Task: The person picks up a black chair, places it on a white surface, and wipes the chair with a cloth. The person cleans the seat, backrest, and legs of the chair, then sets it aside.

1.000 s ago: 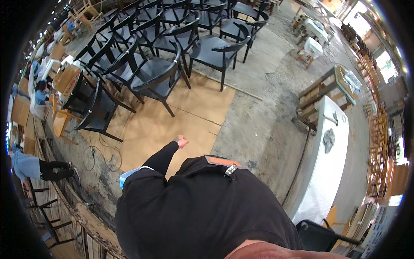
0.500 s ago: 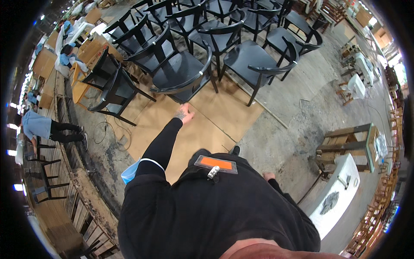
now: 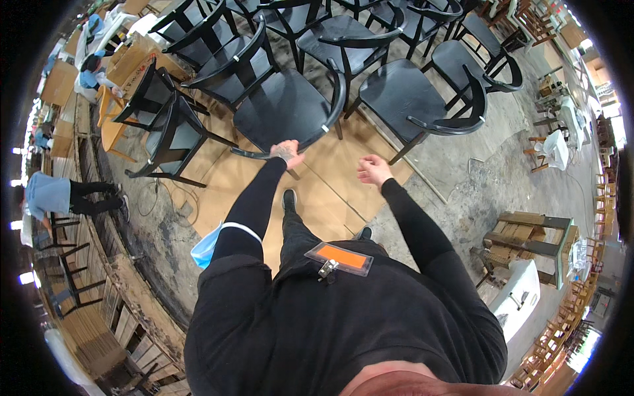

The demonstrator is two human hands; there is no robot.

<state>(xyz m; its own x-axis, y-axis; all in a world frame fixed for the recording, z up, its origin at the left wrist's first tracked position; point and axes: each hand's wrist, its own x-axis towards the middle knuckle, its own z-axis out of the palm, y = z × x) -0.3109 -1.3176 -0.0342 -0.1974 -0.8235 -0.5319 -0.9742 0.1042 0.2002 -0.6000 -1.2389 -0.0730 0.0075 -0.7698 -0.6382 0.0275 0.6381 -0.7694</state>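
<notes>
Our L hand (image 3: 287, 154) is at the black chair's (image 3: 282, 111) near rail, can't tell if it's gripping tbh; R hand (image 3: 374, 171) half-curled, nothing in it, chair ahead & left, not touching.

The person's left arm (image 3: 253, 198), sleeved in black, reaches forward nearly straight to a left grip (image 3: 286, 153) turned back-up, its finger closure unclear, while the right arm (image 3: 422, 228) bends and angles inward, the right grip (image 3: 374, 171) held apart with fingers loosely curled.
</notes>
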